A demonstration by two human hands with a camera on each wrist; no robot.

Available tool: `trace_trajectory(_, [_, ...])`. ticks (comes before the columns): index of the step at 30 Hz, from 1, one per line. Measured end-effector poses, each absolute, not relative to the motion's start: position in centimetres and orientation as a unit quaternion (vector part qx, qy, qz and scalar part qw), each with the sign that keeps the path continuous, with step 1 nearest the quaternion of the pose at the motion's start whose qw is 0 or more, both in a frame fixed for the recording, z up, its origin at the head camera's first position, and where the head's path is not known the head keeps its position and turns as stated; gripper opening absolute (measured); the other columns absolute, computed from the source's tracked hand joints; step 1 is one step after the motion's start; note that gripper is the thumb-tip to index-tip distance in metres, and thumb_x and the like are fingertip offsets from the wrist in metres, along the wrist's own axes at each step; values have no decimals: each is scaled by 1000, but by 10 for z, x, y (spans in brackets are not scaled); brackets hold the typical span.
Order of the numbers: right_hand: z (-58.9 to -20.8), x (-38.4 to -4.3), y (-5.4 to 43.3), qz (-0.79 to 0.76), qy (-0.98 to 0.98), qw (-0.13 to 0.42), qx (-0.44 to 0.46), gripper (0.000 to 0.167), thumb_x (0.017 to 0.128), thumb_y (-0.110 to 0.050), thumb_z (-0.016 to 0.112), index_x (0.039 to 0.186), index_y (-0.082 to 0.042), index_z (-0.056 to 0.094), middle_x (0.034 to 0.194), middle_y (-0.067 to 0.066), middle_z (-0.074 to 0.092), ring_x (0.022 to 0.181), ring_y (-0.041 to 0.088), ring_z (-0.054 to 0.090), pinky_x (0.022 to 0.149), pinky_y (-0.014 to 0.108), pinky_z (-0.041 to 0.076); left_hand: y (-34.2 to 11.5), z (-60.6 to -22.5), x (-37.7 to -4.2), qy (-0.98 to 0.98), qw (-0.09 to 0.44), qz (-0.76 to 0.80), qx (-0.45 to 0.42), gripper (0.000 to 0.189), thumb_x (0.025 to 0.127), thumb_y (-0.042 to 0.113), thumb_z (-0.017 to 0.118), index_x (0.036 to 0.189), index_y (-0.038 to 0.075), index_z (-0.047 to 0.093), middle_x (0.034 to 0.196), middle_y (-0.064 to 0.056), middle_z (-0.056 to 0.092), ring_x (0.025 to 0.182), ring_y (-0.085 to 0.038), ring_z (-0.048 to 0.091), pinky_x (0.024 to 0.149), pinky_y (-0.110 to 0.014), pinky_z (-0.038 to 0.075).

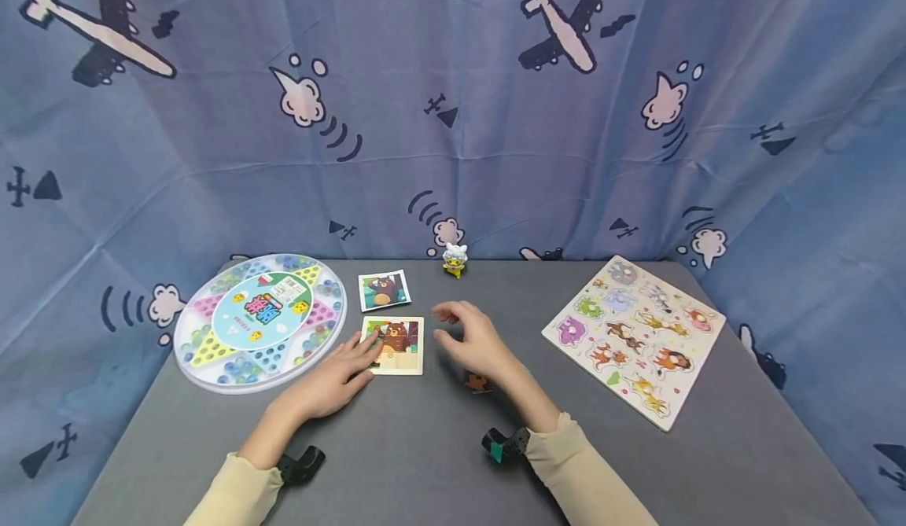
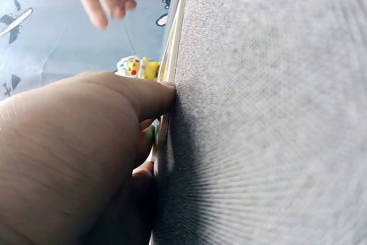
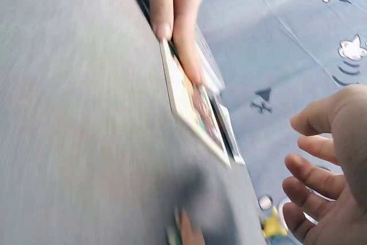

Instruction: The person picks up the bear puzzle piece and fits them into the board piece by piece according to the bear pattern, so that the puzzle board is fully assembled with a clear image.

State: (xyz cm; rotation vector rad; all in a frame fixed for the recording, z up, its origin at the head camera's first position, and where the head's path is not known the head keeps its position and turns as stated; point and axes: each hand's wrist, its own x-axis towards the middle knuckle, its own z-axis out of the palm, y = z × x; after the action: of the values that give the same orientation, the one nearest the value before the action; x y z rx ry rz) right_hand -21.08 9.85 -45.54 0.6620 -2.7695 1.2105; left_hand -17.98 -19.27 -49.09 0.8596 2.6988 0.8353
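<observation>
A small square bear jigsaw puzzle [image 1: 399, 337] lies in its pale wooden tray on the grey table. My left hand [image 1: 338, 375] rests at the tray's left side, straight fingers over its surface and the thumb against the near edge. Just to the right, my right hand [image 1: 476, 345] hovers above the table, fingers slightly bent and nothing in them; the right wrist view shows the gap between thumb and fingers. Below that hand lies a brown puzzle piece [image 1: 477, 383], partly hidden by the wrist. Behind the tray is a bear picture card [image 1: 384, 291].
A round marble-patterned puzzle box [image 1: 262, 318] occupies the left side of the table. On the right lies a wooden animal puzzle board [image 1: 630, 337]. A small yellow-and-white figurine [image 1: 455, 259] stands at the back edge, before the blue patterned curtain [image 1: 453, 117].
</observation>
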Motion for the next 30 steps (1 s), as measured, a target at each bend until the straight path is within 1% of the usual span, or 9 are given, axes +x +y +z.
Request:
trace_trajectory(5, [-463, -201, 133, 384, -895, 49, 223, 36, 98, -13, 74, 132, -1, 70, 120, 12, 70, 110, 29, 67, 89, 48, 57, -193, -492, -180, 913, 91, 277, 286, 56, 112, 18, 52, 164, 4, 37, 175, -17, 23, 161, -48, 12, 129, -64, 17])
trace_trajectory(9, [-475, -190, 154, 376, -895, 52, 233, 36, 97, -13, 77, 130, 0, 70, 119, 12, 71, 108, 29, 68, 87, 47, 58, -193, -496, -180, 914, 84, 275, 287, 57, 112, 19, 52, 165, 5, 36, 175, -15, 22, 161, -47, 12, 130, -63, 16])
trace_trajectory(13, [-484, -182, 168, 362, -901, 48, 233, 37, 95, -16, 80, 128, -2, 72, 117, 10, 71, 103, 26, 66, 86, 44, 57, -193, -498, -179, 910, 78, 292, 285, 56, 112, 17, 53, 164, 3, 37, 174, -16, 24, 161, -48, 12, 129, -65, 15])
trace_trajectory(18, [-491, -178, 176, 354, -900, 41, 250, 38, 92, -23, 83, 125, -6, 74, 117, 5, 71, 101, 22, 64, 89, 40, 56, -192, -499, -178, 908, 72, 298, 285, 56, 112, 17, 52, 163, 2, 38, 174, -18, 25, 160, -49, 13, 128, -67, 16])
trace_trajectory(22, [-497, -179, 181, 353, -895, 34, 272, 41, 91, -29, 85, 126, -9, 74, 118, 1, 70, 103, 18, 63, 91, 36, 55, -192, -498, -178, 908, 73, 301, 283, 55, 112, 18, 52, 163, 3, 38, 174, -17, 26, 160, -49, 13, 129, -66, 15])
trace_trajectory(26, [-501, -181, 187, 353, -886, 29, 297, 42, 89, -27, 87, 125, -11, 74, 119, 0, 68, 108, 16, 64, 96, 37, 55, -192, -498, -179, 906, 74, 305, 283, 55, 112, 18, 52, 163, 3, 39, 174, -17, 26, 160, -49, 14, 128, -67, 16])
trace_trajectory(30, [-501, -183, 193, 350, -877, 30, 327, 38, 89, -23, 88, 123, -12, 75, 120, 1, 67, 112, 18, 63, 97, 40, 55, -193, -498, -179, 906, 73, 305, 283, 55, 112, 18, 52, 163, 3, 39, 173, -18, 27, 160, -50, 14, 128, -68, 16])
